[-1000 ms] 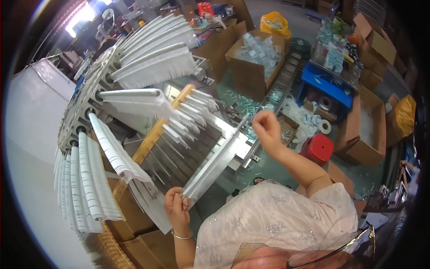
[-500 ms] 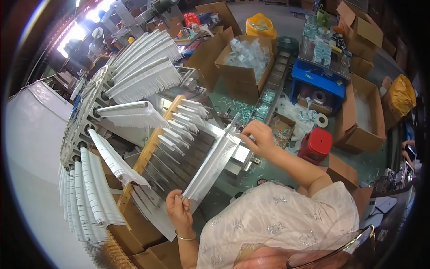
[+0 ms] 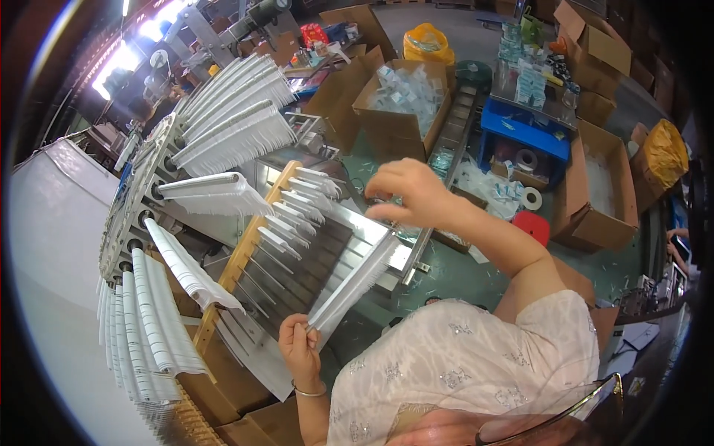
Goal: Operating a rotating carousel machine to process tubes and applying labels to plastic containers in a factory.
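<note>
1. Head view: left hand (image 3: 300, 348) pinches the near end of the white strip (image 3: 353, 284), which runs along the right edge of the metal bed (image 3: 321, 259).
2. Right hand (image 3: 410, 195) has come off the strip; fingers parted, apparently nothing held. Left alone now grips it.
3. Yellow bar (image 3: 257, 225) along bed's left edge.
4. Green floor (image 3: 462, 276): red stool (image 3: 531, 226); farther, carton (image 3: 393, 132) of clear packets (image 3: 405, 95).

your left hand (image 3: 300, 351) pinches the lower end of a long white fringed strip (image 3: 355, 282), while your right hand (image 3: 409, 195), fingers loosely bent, hovers near its upper end. to your left, a yellow wooden bar (image 3: 242, 254) holds thin rods, with white sheets (image 3: 236, 140) hanging beyond it.
</note>
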Demonstrator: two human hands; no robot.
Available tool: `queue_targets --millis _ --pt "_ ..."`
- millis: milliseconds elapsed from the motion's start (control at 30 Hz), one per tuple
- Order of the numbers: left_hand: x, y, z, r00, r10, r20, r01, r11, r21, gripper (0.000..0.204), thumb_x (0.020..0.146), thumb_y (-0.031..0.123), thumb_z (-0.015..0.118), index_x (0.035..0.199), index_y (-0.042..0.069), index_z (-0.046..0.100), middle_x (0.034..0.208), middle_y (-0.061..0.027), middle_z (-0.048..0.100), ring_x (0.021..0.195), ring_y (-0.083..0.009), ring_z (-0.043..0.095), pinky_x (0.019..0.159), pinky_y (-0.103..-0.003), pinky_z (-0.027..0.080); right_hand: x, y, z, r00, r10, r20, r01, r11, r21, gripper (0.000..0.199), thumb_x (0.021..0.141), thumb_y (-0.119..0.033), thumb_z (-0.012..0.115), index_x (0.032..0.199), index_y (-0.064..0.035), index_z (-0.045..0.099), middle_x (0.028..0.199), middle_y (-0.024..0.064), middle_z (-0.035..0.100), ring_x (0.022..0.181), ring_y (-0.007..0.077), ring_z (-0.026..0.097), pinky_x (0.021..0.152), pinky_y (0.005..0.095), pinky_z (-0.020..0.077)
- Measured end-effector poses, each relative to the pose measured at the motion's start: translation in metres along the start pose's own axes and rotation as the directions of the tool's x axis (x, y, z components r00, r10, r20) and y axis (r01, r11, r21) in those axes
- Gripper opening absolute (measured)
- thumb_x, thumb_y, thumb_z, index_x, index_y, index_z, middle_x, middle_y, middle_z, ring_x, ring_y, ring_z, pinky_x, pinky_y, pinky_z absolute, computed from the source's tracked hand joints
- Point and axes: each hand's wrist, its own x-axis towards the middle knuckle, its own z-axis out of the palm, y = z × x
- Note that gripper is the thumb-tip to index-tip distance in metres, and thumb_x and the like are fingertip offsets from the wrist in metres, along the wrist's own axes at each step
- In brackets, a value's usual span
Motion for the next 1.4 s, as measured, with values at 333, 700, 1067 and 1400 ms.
queue_targets --millis 333,700,1067,1400 --pt "-0.006 0.007 -0.002 0.999 0.012 -0.047 -0.011 1.000 0.006 0.013 0.090 0.009 0.043 0.097 0.001 0.050 0.065 0.0013 0.042 0.053 -0.0057 0.038 0.052 -0.019 0.033 -0.052 0.019 0.025 0.828 0.457 0.325 -0.515 0.392 0.763 0.012 0.086 -0.017 0.051 0.088 -0.0042 0.052 0.073 -0.0028 0.048 0.063 0.0034 0.042 0.057 0.0175 0.0341" --pt "-0.027 0.037 -0.057 0.988 -0.061 -0.140 0.149 0.588 0.795 0.010 0.077 -0.004 0.051 0.087 -0.002 0.051 0.070 -0.0063 0.056 0.056 -0.0097 0.051 0.054 -0.023 0.043 -0.022 0.011 0.058 0.695 0.210 0.688 -0.677 0.514 0.527 0.010 0.076 -0.006 0.062 0.082 -0.0011 0.056 0.068 0.0038 0.061 0.059 0.0078 0.058 0.054 0.0225 0.0463" --pt "0.028 -0.012 -0.094 0.872 0.490 0.017 0.014 -0.059 0.998 0.017 0.077 0.011 0.055 0.088 0.000 0.049 0.090 -0.0156 0.053 0.088 -0.0331 0.051 0.077 -0.039 0.040 -0.010 0.069 0.182 0.983 0.116 0.139 -0.132 0.985 0.109 0.019 0.064 -0.023 0.068 0.072 -0.0070 0.061 0.075 0.0137 0.056 0.076 0.0312 0.052 0.066 0.0405 0.0412" --pt "-0.025 -0.017 -0.093 0.753 0.615 -0.233 0.188 0.138 0.972 0.037 0.066 0.012 0.065 0.100 0.003 0.051 0.099 -0.0155 0.050 0.099 -0.0337 0.045 0.085 -0.037 0.037 -0.044 0.107 0.136 0.969 0.163 0.187 -0.190 0.972 0.138 0.043 0.068 -0.018 0.067 0.105 0.0001 0.055 0.109 0.0162 0.051 0.103 0.0328 0.048 0.091 0.0369 0.0356"
